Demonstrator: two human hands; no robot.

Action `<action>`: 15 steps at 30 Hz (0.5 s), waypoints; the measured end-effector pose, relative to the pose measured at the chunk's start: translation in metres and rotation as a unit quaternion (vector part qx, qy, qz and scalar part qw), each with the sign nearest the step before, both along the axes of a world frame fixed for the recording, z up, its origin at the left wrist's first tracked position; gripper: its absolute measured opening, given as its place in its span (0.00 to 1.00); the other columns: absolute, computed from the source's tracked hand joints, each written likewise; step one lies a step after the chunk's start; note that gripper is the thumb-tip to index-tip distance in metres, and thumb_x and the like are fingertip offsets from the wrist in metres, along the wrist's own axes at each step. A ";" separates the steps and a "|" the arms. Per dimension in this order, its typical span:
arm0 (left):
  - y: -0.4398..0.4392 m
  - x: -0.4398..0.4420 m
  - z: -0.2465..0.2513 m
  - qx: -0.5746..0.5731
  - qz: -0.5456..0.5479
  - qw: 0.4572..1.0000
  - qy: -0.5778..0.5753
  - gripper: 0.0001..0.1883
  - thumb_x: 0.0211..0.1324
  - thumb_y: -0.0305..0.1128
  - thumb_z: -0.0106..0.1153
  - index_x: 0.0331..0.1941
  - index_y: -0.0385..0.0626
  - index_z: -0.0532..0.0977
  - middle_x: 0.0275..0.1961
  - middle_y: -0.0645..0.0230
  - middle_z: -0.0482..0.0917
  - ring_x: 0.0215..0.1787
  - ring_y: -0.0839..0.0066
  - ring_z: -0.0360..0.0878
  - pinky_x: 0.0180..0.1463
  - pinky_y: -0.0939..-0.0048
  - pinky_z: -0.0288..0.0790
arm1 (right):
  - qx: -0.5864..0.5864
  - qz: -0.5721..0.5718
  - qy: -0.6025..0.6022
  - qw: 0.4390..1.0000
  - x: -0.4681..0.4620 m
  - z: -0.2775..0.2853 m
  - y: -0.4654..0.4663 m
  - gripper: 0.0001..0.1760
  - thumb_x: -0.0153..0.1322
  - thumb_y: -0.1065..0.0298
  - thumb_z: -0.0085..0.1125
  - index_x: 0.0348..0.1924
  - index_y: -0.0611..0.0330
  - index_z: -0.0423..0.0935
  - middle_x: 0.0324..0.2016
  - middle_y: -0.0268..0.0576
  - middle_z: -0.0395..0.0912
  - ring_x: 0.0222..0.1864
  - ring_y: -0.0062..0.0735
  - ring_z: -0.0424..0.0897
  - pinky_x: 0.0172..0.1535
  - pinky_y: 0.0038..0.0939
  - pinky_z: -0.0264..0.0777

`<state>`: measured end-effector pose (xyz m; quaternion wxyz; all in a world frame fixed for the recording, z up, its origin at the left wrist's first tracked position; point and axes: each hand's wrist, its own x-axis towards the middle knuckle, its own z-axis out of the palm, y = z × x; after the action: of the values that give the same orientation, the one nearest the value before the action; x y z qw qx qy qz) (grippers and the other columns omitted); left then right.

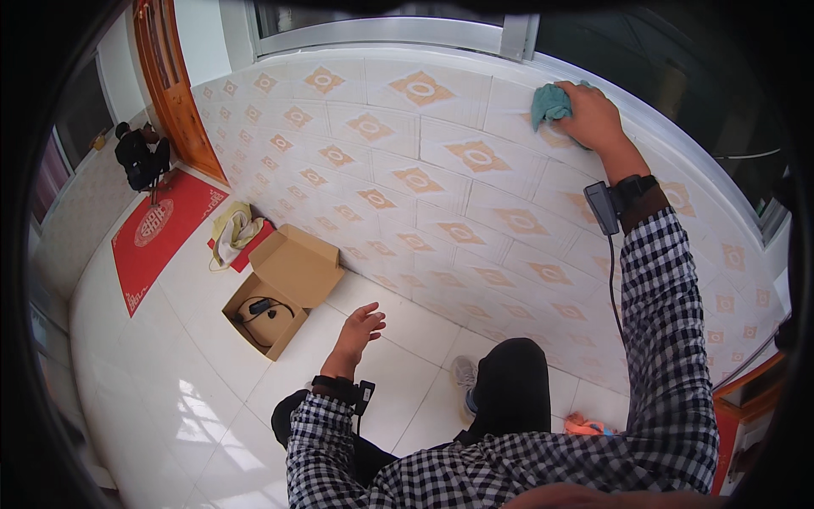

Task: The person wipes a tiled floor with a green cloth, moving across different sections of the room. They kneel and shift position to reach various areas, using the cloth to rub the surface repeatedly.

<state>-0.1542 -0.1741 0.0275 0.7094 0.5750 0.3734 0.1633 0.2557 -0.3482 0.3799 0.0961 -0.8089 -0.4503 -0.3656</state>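
Note:
My right hand (593, 116) grips a crumpled teal cloth (551, 105) and presses it against the tiled wall (439, 197), just under the window ledge (626, 108). Part of the cloth shows on both sides of the hand. Orange diamond motifs cover the pale tiles. My left hand (364, 326) hangs in the air above the white floor, its fingers loosely apart with nothing in them. Each wrist wears a black strap with a small device, the right one (601, 207) trailing a cable.
An open cardboard box (289, 289) holding a cable and adapter lies by the wall's foot. Beyond it are a cloth bundle (235, 232) and a red mat (156, 238). A person (143, 156) sits near the wooden door (184, 108). An orange cloth (582, 424) lies on the floor.

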 end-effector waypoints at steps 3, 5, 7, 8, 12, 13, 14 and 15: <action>-0.009 -0.001 -0.001 -0.019 0.011 1.000 0.022 0.26 0.67 0.38 0.56 0.65 0.42 0.68 0.56 0.63 0.79 0.54 0.72 0.78 0.57 0.67 0.72 | -0.014 -0.008 -0.020 1.000 -0.021 0.007 0.082 0.27 0.62 0.53 0.68 0.53 0.49 0.77 0.46 0.46 0.83 0.51 0.51 0.80 0.50 0.46 0.77; -0.014 0.003 0.010 -0.014 -0.002 0.999 -0.052 0.25 0.67 0.37 0.55 0.65 0.42 0.68 0.57 0.63 0.79 0.55 0.72 0.78 0.58 0.68 0.71 | -0.026 0.007 -0.042 0.999 -0.035 0.006 0.133 0.26 0.63 0.52 0.68 0.52 0.50 0.77 0.46 0.47 0.83 0.49 0.51 0.81 0.49 0.46 0.77; -0.014 0.005 0.025 -0.044 -0.012 0.995 -0.092 0.24 0.68 0.36 0.55 0.65 0.43 0.69 0.57 0.62 0.79 0.56 0.73 0.78 0.58 0.68 0.71 | -0.031 0.017 -0.062 0.997 -0.048 0.014 0.174 0.26 0.64 0.51 0.68 0.51 0.51 0.76 0.46 0.47 0.83 0.48 0.51 0.82 0.48 0.46 0.78; -0.015 0.004 0.037 -0.053 -0.010 0.993 -0.105 0.24 0.68 0.36 0.55 0.65 0.43 0.69 0.57 0.62 0.79 0.56 0.73 0.78 0.59 0.68 0.71 | -0.038 0.018 -0.066 0.997 -0.056 0.021 0.190 0.27 0.64 0.50 0.68 0.52 0.51 0.76 0.45 0.47 0.83 0.48 0.51 0.82 0.48 0.47 0.78; -0.005 0.005 0.063 -0.081 0.030 0.984 -0.154 0.23 0.68 0.35 0.55 0.64 0.43 0.70 0.57 0.62 0.79 0.56 0.72 0.78 0.59 0.69 0.71 | -0.086 -0.018 -0.006 0.996 -0.091 0.027 0.253 0.29 0.65 0.57 0.67 0.58 0.50 0.73 0.54 0.45 0.79 0.59 0.46 0.76 0.61 0.45 0.70; -0.002 0.006 0.067 -0.088 0.042 0.981 -0.168 0.22 0.68 0.35 0.55 0.64 0.43 0.70 0.57 0.62 0.79 0.57 0.72 0.78 0.59 0.69 0.71 | -0.090 -0.020 -0.003 0.996 -0.096 0.029 0.266 0.31 0.64 0.58 0.67 0.60 0.49 0.72 0.54 0.45 0.79 0.59 0.46 0.76 0.62 0.45 0.70; 0.000 0.005 0.068 -0.087 0.049 0.980 -0.170 0.22 0.69 0.35 0.55 0.64 0.43 0.70 0.57 0.62 0.79 0.57 0.72 0.78 0.58 0.69 0.71 | -0.094 -0.024 0.001 0.995 -0.102 0.030 0.276 0.33 0.63 0.58 0.68 0.62 0.49 0.71 0.55 0.44 0.79 0.60 0.46 0.75 0.62 0.45 0.69; 0.001 0.007 0.072 -0.092 0.046 0.981 -0.163 0.22 0.69 0.36 0.55 0.64 0.43 0.70 0.57 0.62 0.79 0.57 0.72 0.78 0.58 0.69 0.71 | -0.083 -0.009 -0.008 0.996 -0.098 0.029 0.283 0.28 0.64 0.59 0.65 0.57 0.52 0.73 0.52 0.46 0.80 0.56 0.48 0.77 0.59 0.45 0.71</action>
<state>-0.1471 -0.1727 0.0994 0.8022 0.4553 0.2927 0.2522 0.1575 -0.0651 0.4086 0.0216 -0.8152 -0.4727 -0.3339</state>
